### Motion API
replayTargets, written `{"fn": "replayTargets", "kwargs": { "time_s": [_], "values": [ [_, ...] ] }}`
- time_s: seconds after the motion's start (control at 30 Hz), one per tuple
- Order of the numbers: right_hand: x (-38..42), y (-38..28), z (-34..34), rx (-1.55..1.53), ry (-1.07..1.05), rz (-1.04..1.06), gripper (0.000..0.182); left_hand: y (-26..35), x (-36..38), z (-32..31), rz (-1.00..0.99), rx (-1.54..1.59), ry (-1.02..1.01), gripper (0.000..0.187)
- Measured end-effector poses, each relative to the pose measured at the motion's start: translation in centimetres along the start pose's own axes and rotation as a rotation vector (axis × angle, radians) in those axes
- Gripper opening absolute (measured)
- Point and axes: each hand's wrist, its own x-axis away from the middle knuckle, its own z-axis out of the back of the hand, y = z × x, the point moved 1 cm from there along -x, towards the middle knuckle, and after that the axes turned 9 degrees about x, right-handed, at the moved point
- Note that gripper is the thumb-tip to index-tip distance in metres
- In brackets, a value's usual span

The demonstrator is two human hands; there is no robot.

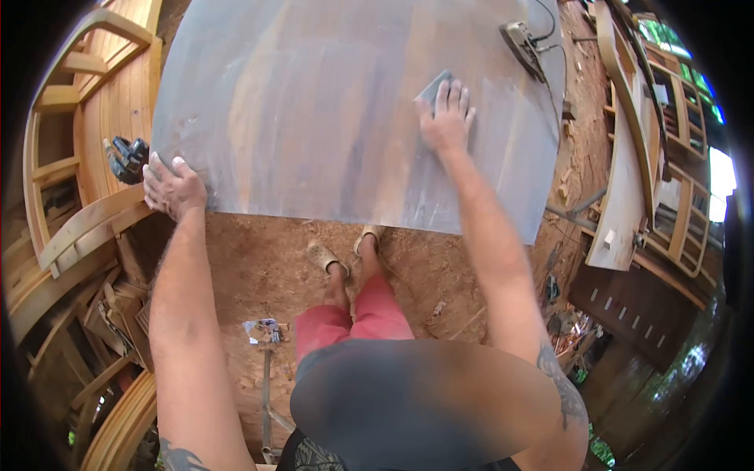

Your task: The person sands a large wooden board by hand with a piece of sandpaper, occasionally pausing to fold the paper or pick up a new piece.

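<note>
A broad, smooth panel point(314, 102) with grey and brownish streaks fills the upper middle. My right hand point(448, 122) lies on its right half, pressing a small grey-green sheet of sandpaper point(432, 88) flat under the fingers. A corner of that sheet shows beyond the fingertips. At the panel's front left corner, my left hand point(174, 188) rests with fingers spread, holding nothing. Close beyond it sits a black tool point(126, 159) whose kind I cannot make out. A corded metal tool shaped like a clothes iron point(520, 47) rests on the panel at the upper right.
Curved wooden chair-like frames point(59, 169) crowd the left side. More wooden furniture parts point(628, 196) stand on the right. A metal bar point(267, 392) and a small litter piece point(265, 330) lie on the bare earth floor point(251, 267). The tool's cord point(559, 102) trails along the panel's right edge.
</note>
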Motion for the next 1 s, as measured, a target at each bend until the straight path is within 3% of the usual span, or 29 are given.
{"fn": "replayTargets", "kwargs": {
  "time_s": [0.2, 0.3, 0.4, 0.47, 0.57, 0.7, 0.8, 1.0],
  "values": [
    [24.5, -1.6, 5.3, -0.072, -0.173, 0.013, 0.078, 0.1, -0.1, 0.2, 0.005, 0.007, 0.004, 0.064],
    [19.5, 0.0, 3.9, -0.066, -0.096, 0.036, 0.077, 0.2, -0.1, 0.1, 0.025, -0.018, -0.005, 0.064],
    [4.0, 3.2, 0.1, -0.019, 0.016, -0.081, 0.081, 0.1, -0.2, 0.3, -0.009, 0.013, -0.006, 0.064],
    [-1.7, 4.1, -1.0, -0.063, 0.02, -0.141, 0.082, -0.6, -0.2, 0.1, -0.001, -0.005, -0.009, 0.065],
    [4.1, 4.4, 0.7, -0.009, -0.046, -0.089, 0.083, -0.4, 0.0, -0.1, 0.005, 0.0, -0.028, 0.066],
    [22.1, 4.0, 3.1, 0.01, -0.162, -0.051, 0.083, -0.2, -0.3, -0.2, 0.013, 0.007, -0.019, 0.067],
    [23.1, 6.0, 3.4, -0.055, -0.132, -0.029, 0.083, -0.1, -0.3, 0.2, 0.02, 0.007, -0.027, 0.068],
    [18.9, 4.0, 4.6, -0.159, -0.179, -0.082, 0.104, 0.0, -0.5, 0.1, 0.019, 0.003, -0.036, 0.068]
  ]
}}
